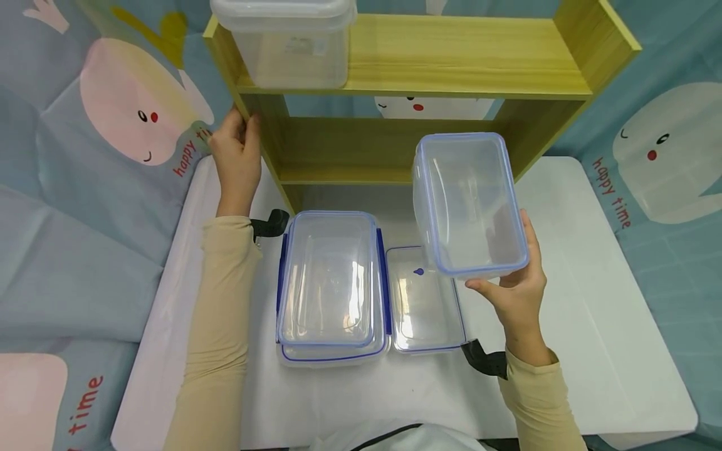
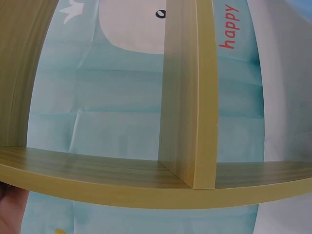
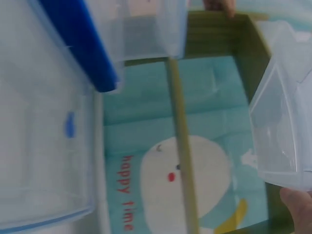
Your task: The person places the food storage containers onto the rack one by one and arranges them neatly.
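Note:
My left hand (image 1: 235, 163) grips the left side panel of a wooden shelf (image 1: 451, 59), with the thumb at the panel's front edge. At the lower left of the left wrist view, part of that hand (image 2: 10, 207) shows beside the shelf board (image 2: 122, 192). With my right hand (image 1: 516, 291) I hold a clear plastic food container (image 1: 468, 200) with a pale blue rim by its lower right corner. The container is raised in front of the shelf's right half. In the right wrist view, the thumb (image 3: 298, 207) lies against its wall.
A stack of clear containers (image 1: 327, 282) with blue side latches stands on the white table (image 1: 592, 313). Beside it lies a flat clear lid (image 1: 425, 313). A lidded clear container (image 1: 287, 53) sits on the shelf's top left. A patterned curtain (image 1: 84, 263) hangs around the table.

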Tool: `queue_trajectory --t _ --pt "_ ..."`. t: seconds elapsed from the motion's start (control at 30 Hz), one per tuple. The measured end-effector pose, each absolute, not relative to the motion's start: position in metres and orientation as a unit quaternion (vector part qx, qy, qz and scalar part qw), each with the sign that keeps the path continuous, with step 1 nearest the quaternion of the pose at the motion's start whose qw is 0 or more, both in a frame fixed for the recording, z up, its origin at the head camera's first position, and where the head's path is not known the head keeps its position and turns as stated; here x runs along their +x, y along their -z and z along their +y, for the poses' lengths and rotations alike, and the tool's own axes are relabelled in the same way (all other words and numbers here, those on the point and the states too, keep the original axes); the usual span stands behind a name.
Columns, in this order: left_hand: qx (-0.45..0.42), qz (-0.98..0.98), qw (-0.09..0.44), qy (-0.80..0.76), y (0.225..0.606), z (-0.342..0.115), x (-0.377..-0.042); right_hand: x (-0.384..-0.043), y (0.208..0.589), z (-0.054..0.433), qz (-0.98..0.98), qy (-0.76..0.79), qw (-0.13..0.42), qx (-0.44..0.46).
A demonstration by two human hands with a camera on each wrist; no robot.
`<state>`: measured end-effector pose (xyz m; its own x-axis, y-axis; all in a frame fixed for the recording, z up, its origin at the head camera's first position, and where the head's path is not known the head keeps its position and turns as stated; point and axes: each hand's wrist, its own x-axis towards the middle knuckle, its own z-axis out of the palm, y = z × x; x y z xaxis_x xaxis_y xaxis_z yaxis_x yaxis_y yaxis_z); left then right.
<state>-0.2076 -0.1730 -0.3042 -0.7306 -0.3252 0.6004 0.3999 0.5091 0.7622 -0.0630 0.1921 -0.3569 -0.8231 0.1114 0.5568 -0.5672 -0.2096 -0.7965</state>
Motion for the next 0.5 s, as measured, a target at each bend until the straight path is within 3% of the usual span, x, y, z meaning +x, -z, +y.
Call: queue_trajectory --t 0.33,0.5 --pt "-0.028 -0.778 0.363 0.511 0.304 -0.174 -0.208 -0.078 0.327 0.184 -0.537 -0.766 0.305 0.179" --pt "-0.020 -0.719 0.359 0.595 0.301 -0.170 -0.204 -0.080 0.314 0.179 -0.517 -0.774 0.321 0.176"
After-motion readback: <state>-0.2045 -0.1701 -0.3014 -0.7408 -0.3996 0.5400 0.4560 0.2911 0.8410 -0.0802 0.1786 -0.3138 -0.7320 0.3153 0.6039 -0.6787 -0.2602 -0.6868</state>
